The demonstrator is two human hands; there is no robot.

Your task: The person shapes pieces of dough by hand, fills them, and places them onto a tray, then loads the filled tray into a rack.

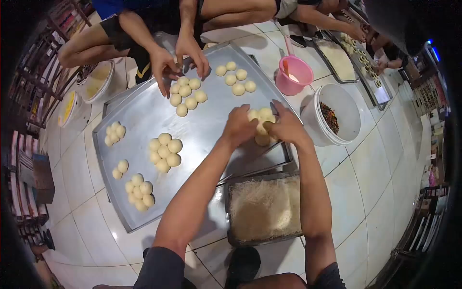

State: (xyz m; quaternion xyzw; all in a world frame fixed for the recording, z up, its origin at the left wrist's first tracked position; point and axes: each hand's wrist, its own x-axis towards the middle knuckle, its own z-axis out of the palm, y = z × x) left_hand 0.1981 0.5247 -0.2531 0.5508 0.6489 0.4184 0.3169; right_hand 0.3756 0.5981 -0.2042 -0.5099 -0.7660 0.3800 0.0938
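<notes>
My left hand (pixel 239 126) and my right hand (pixel 288 126) curl around a cluster of pale dough balls (pixel 262 115) from both sides, at the right part of a large metal tray (pixel 211 144). Both thumbs press in at the near side of the cluster, and my fingers hide part of it. Other groups of round dough balls lie on the same tray: one group (pixel 165 151) left of my forearm, another (pixel 139 191) near the front corner, and a small group (pixel 236 77) farther back.
Across the tray, a person's hands (pixel 178 62) touch another dough cluster (pixel 187 94). Right of the tray stand a pink dipper (pixel 291 86) and a white bucket (pixel 337 115) with dark bits inside. A pan of shredded material (pixel 264 207) sits before me. White tubs (pixel 98 82) stand far left.
</notes>
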